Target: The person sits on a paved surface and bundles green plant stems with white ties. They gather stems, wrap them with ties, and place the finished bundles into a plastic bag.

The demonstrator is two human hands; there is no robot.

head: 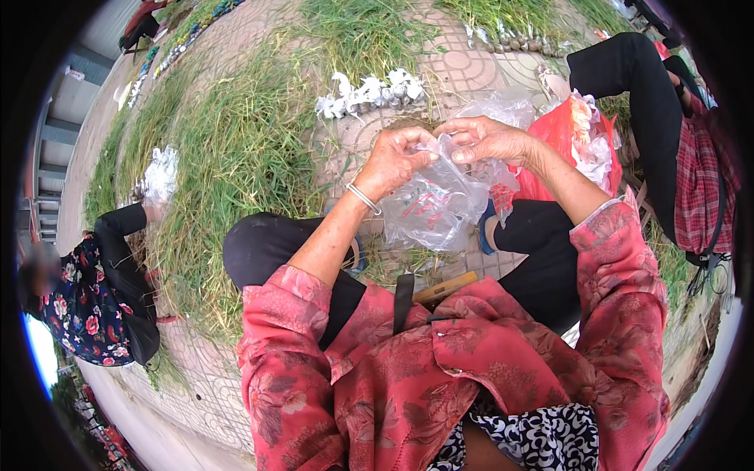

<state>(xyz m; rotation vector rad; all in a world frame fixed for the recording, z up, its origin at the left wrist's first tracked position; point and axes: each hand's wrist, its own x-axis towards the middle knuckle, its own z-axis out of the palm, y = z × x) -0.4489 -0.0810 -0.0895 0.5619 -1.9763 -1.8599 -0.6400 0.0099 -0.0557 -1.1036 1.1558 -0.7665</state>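
Observation:
A clear plastic bag [433, 206] with red print hangs between my two hands, above the paving. My left hand [396, 159] pinches its upper edge between thumb and fingers; a pale bangle circles that wrist. My right hand [486, 141] grips the same edge close by on the right, thumb and fingers pressed together. More crumpled clear plastic [500, 106] shows behind my right hand. Just right of my right forearm stands a red plastic bag [551, 150] stuffed with white bags [589, 156]. Beyond my hands, several root balls in white plastic [377, 93] form a row, with grass attached.
Long cut grass [253, 135] lies in heaps on the patterned paving [259, 29] to the left and ahead. A person in a floral top [88, 300] sits at left; another in a plaid shirt [704, 182] sits close at right. A wooden piece [445, 287] lies between my knees.

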